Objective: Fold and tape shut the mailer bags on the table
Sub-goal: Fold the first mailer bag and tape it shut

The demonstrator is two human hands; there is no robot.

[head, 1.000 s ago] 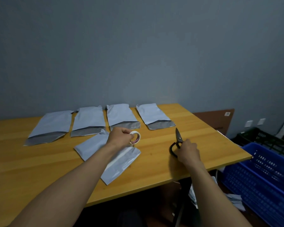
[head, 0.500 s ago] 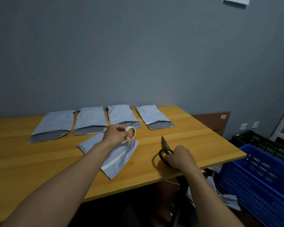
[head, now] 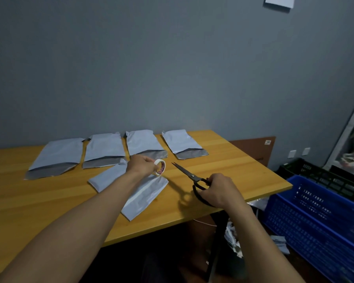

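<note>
Above the surface (head: 49,203), left fingers (head: 151,163) hold tape (head: 160,167) over the slanting bag (head: 108,177), while right fingers (head: 205,194) aim gripped scissors (head: 189,174) at the tape.

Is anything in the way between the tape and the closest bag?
Nothing visible is. The left hand holds the tape roll right at the far edge of the nearest mailer bag. The scissors in the right hand are off to the right, over the table, with their tips pointing toward the roll.
</note>
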